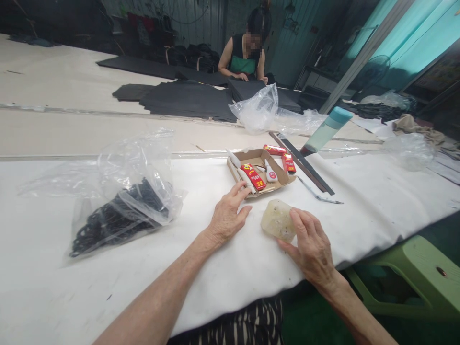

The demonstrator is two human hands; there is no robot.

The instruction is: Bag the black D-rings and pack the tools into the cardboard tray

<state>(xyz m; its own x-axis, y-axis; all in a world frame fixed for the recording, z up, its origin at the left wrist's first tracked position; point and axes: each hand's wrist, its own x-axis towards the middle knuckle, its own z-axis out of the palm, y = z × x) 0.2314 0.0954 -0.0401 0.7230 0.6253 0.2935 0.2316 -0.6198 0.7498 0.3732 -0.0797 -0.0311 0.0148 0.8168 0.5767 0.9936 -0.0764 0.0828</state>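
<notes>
My right hand [312,244] grips the right side of a pale yellow, translucent lump [278,220] with dark specks, thumb below and fingers above. My left hand [230,213] has its thumb and fingers apart, with the fingertips at the near left edge of a shallow cardboard box [268,190]; whether they press on it I cannot tell. Inside the box lie a red packet [253,177], a small white glue bottle [270,171] and a white rolled item. Two more red packets, one of them a red box [288,163], rest at its far right corner.
A clear bag of black cords [122,215] lies to the left. Dark strips [305,163], a metal compass-like tool [319,195] and a tilted bottle [327,129] are at right. Across the table, a person [247,57] handles black sheets [190,99]. A green stool [413,278] stands lower right.
</notes>
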